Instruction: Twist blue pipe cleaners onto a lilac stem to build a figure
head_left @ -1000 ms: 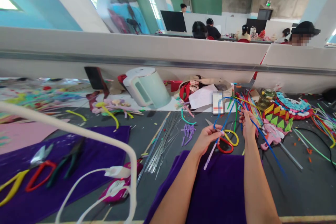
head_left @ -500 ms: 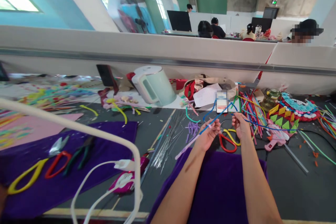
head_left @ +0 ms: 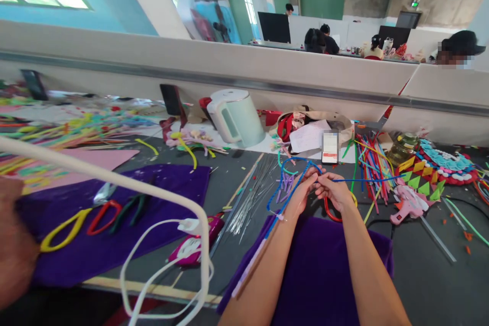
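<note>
Beige fabric makes up the slouching bag beyond both hands, with red cloth inside it and white paper across its front. A pale green kettle stands beyond the left hand, its lid on and its contents hidden. Past the right hand, off to its right, sits a lidded glass jar, yellowish-green; what it holds is too small to tell. Both hands meet above the counter, fingertips close together, each pinching the blue stem between thumb and curled fingers, neither hand spread. One length of it runs straight out to the right of the right hand; the rest makes a loop left of the left hand and reaches down to a pale rod beside the left forearm. Red-and-yellow-handled scissors lie just below the right hand, partly covered. A bundle of coloured stems lies to that hand's right, with a pink glue gun farther out. Short purple pieces lie just left of the left hand.
</note>
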Available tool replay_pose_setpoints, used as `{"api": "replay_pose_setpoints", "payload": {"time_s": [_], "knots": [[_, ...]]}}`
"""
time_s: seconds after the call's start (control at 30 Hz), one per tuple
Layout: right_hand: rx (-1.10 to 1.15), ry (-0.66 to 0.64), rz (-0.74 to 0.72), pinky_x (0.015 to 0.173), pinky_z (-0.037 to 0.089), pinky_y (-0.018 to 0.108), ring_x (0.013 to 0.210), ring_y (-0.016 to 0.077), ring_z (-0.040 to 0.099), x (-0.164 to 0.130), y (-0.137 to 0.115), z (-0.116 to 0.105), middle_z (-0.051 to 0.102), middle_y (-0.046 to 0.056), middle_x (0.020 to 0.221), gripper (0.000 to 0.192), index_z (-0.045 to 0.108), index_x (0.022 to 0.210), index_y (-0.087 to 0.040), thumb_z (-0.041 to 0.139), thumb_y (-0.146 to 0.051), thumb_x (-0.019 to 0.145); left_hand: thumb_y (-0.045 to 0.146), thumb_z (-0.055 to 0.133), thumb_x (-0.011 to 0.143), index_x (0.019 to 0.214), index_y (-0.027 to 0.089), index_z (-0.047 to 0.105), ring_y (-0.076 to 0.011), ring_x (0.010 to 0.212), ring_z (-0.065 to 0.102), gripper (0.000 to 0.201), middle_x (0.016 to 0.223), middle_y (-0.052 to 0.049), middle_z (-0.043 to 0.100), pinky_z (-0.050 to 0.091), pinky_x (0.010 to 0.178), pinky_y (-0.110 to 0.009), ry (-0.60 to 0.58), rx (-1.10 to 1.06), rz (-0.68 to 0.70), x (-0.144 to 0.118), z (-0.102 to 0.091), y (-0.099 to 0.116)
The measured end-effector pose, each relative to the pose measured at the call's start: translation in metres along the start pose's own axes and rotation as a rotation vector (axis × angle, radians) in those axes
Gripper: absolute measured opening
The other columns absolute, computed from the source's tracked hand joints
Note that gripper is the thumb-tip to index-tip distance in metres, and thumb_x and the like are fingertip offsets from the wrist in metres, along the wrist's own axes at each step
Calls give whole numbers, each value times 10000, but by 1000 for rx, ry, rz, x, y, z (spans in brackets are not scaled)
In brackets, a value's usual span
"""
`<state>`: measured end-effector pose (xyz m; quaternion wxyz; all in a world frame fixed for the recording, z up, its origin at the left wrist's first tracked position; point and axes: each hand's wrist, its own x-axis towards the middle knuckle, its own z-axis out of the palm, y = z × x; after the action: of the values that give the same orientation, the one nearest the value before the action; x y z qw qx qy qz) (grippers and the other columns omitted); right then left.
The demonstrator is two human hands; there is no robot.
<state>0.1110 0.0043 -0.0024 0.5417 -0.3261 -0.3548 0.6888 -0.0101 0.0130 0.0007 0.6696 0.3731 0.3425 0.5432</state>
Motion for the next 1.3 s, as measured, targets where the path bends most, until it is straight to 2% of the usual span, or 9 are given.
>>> {"api": "replay_pose_setpoints", "payload": {"time_s": [0.17, 0.3, 0.4, 0.5, 0.67, 0.73, 1.0, 1.3], "knots": [[-57, -23, 8, 426, 534, 196, 515, 135, 650, -1, -2, -6, 663, 12, 606, 258, 645, 728, -142, 777, -338, 623, 238, 740, 665, 1005, 155, 671, -186, 833, 645, 356, 910, -86, 705, 499, 752, -290, -22, -11, 67, 2, -3, -1], [-42, 76, -143, 505, 559, 220, 627, 147, 671, -2, -12, -17, 699, 33, 721, 248, 670, 825, -158, 775, -274, 632, 220, 762, 631, 943, 150, 686, -172, 819, 642, 329, 830, -58, 698, 480, 816, -300, 25, 1, 121, 5, -6, -4], [-24, 144, -228, 442, 504, 182, 590, 125, 650, -3, -19, -21, 698, 31, 727, 235, 681, 838, -164, 757, -285, 651, 225, 767, 623, 919, 151, 693, -177, 853, 637, 313, 840, -55, 689, 481, 825, -300, 71, -43, 111, 8, -6, -6], [-28, 201, -261, 384, 412, 144, 531, 87, 596, -2, -20, -18, 670, 8, 659, 214, 691, 799, -159, 756, -291, 643, 238, 767, 623, 891, 143, 702, -167, 823, 636, 291, 817, -53, 682, 489, 781, -275, 97, -83, 64, 9, -7, -8], [-119, 181, -233, 396, 387, 165, 546, 99, 583, -1, -13, -9, 653, 5, 645, 223, 679, 775, -156, 742, -331, 651, 249, 767, 623, 864, 129, 713, -87, 597, 577, 275, 698, -15, 655, 449, 594, -195, 94, -79, 57, 9, -6, -10], [-167, 183, -238, 393, 384, 173, 547, 107, 587, 0, -10, -6, 656, 11, 658, 242, 667, 777, -156, 737, -351, 652, 250, 766, 622, 870, 129, 713, -79, 569, 561, 280, 692, -12, 654, 430, 560, -189, 87, -76, 66, 8, -6, -9], [-370, 261, -340, 403, 412, 182, 529, 110, 589, 3, -5, -2, 637, -3, 626, 234, 644, 801, -156, 682, -364, 702, 232, 760, 621, 813, 122, 696, -127, 607, 623, 231, 756, -50, 692, 493, 620, -243, 39, -114, 54, 5, -1, -5], [-370, 291, -369, 392, 406, 187, 504, 107, 575, 2, -5, -1, 625, -15, 607, 233, 626, 801, -163, 677, -368, 702, 133, 723, 593, 858, 122, 680, -189, 692, 668, 268, 733, -30, 672, 522, 701, -306, -34, -147, 52, 4, 1, -2]]}}
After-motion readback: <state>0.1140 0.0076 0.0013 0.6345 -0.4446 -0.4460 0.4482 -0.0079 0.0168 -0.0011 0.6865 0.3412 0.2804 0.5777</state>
